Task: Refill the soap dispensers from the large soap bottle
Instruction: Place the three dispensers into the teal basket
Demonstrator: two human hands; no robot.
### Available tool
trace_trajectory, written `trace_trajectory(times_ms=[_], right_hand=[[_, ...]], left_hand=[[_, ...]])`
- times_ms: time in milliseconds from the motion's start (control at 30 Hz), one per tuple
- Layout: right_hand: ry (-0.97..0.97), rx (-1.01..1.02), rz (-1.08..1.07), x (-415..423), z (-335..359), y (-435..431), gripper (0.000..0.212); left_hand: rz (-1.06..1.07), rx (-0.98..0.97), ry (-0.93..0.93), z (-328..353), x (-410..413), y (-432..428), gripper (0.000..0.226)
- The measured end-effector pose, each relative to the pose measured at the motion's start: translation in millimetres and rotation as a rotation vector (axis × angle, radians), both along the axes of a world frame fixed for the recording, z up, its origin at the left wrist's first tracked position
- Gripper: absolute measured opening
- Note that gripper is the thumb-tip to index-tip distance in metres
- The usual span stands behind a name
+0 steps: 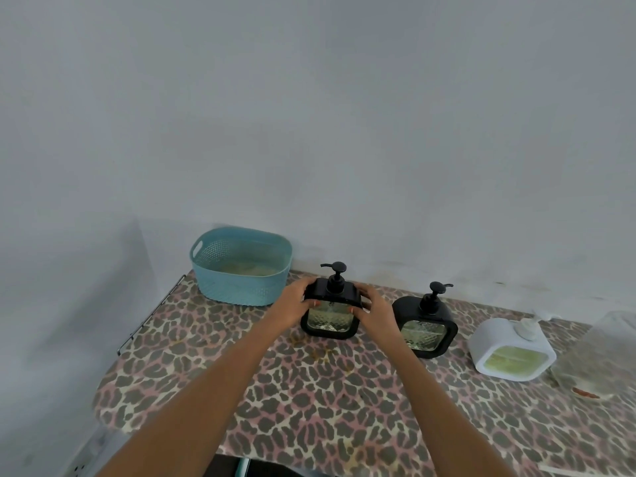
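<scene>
Near the back of the leopard-print table [309, 407], the black dispenser [331, 315] stands upright between both hands. The left hand [292, 304] and right hand [375, 306] each curl round an upper corner, probably to steady or shift it before the pump comes off. To its right stand a second black dispenser [426, 333] and a white dispenser [509, 352]. A blurred clear container [599, 352] at far right may be the large bottle. A teal basket [234, 287] sits left.

A teal perforated basket [237, 287] with a cut-out handle sits on a leopard-print table cover [309, 407], which spreads out in front of the basket and to its right. Behind the basket rises a plain pale wall [309, 115]. Just left of the basket, a thin metal rail [151, 314] follows the table's edge.
</scene>
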State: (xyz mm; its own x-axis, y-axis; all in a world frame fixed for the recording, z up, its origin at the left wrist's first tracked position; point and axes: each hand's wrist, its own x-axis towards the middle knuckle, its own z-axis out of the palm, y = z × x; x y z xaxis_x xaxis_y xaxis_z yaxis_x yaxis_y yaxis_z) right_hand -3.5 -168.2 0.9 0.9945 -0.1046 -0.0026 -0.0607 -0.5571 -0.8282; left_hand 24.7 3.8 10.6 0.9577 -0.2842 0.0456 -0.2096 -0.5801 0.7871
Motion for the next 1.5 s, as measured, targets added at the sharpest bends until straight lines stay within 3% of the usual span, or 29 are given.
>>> trace_trajectory(times_ms=[267,500,733,900,1033,1100,1400,1500], right_hand=[[-0.027,-0.025,0.030,11.1,15.7,6.9,0.045],[-0.153,0.011,0.138,27.3,57.4,29.1,0.044],[-0.266,-0.024,0.223,62.7,94.3,77.5,0.045],[-0.332,-0.114,0.184,86.5,98.7,119.4,0.026],[-0.302,-0.379,0.066,106.5,86.8,154.2,0.025],[-0.297,-0.357,0.077,115.8,78.0,168.2,0.023],[-0.175,-0.239,0.150,147.6,28.6,195.0,0.024],[-0.151,-0.202,0.162,154.3,17.4,199.0,0.023]], left_hand=[[0.006,0.015,-0.072,8.5,-4.4,7.1,0.044],[0.135,-0.057,-0.159,52.5,2.7,42.8,0.052],[0.288,-0.253,-0.298,79.9,5.8,86.6,0.027],[0.414,-0.299,-0.380,87.2,14.6,114.0,0.038],[0.546,-0.331,-0.392,79.5,22.9,120.4,0.058],[0.613,-0.343,-0.378,71.0,26.3,120.5,0.065],[0.708,-0.168,-0.352,33.3,46.6,126.9,0.045],[0.726,-0.022,-0.304,17.8,56.3,132.8,0.036]])
